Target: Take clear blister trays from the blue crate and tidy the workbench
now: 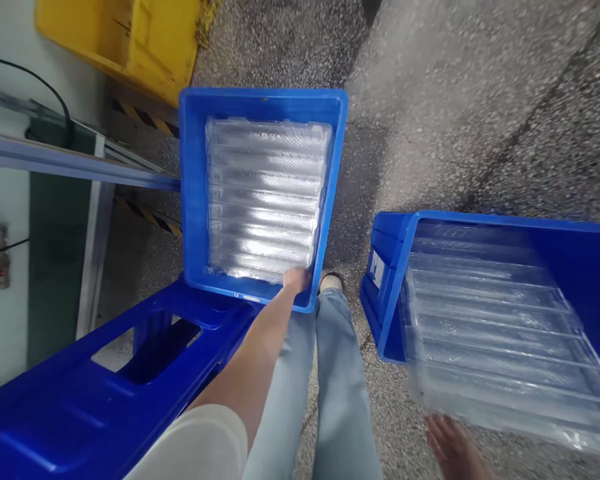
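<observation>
The work looks partly done, as I judge it. One clear ribbed tray (265, 200) lies inside the square blue box (263, 93), flat within its walls, with a margin of bare blue around it. A second clear tray (500, 327) is not so settled: one part is within the long blue bin (575, 260), while its near part covers the near rim and reaches out beyond it. So the handling of this second tray seems unfinished — how many trays remain, I cannot tell, and neither can I tell whether each is a single tray or a stack.

The left hand (296, 279) is at the near right corner of the first tray, inside the box; its fingers are blurred, and I cannot tell if they pinch the edge or only rest there. The right hand (453, 443) is just beside the near edge of the second tray. It is also blurred, so I cannot tell whether its fingers are apart or together, or whether they touch the plastic.

Both trays are transparent and colourless, with long parallel ridges. The first shines brightly in the middle — the second looks smeared and duller, with the blue showing through.
</observation>
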A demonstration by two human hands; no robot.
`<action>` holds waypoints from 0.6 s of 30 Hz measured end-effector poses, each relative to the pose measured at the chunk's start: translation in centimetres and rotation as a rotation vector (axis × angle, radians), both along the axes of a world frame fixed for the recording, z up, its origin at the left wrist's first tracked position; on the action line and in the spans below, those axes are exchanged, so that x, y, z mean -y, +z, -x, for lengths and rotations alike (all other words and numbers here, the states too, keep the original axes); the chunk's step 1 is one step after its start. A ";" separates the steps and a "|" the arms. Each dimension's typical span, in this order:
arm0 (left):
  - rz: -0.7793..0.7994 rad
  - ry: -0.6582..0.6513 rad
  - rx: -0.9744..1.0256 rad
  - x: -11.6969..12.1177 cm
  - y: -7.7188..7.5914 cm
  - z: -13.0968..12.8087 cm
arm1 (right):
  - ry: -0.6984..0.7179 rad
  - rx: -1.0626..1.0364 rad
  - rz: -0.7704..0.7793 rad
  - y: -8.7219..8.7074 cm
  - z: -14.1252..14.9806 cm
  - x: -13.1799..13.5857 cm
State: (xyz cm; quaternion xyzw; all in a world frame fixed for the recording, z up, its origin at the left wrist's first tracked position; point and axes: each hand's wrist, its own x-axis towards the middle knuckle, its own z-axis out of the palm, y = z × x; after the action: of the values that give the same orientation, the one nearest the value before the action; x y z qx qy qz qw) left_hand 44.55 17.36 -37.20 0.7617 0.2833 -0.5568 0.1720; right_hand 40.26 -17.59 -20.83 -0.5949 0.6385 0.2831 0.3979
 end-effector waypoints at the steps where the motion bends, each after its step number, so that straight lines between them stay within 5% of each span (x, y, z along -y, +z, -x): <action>1: 0.012 -0.005 0.007 -0.2 0.4 0.1 | 0.011 0.015 -0.041 0.1 0.8 -1.4; 6: 0.045 -0.031 0.043 -0.9 4.2 0.0 | 0.097 0.055 -0.259 1.5 2.5 -7.6; 12: 0.070 -0.060 0.106 -2.3 9.9 -0.6 | 0.285 0.154 -0.483 1.6 0.4 -13.4; 15: 0.082 -0.074 0.155 -4.3 14.0 -0.3 | 0.369 0.188 -0.632 1.9 0.3 -17.2; 18: 0.092 -0.073 0.218 -6.0 20.2 0.2 | 0.423 0.238 -0.750 3.8 1.7 -21.7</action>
State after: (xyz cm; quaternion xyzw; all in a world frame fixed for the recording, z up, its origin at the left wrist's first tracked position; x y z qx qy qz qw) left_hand 44.32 23.41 -16.99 0.8188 0.2092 -0.4889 0.2161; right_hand 38.59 4.08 -17.07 -0.5555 0.3056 0.4997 0.5902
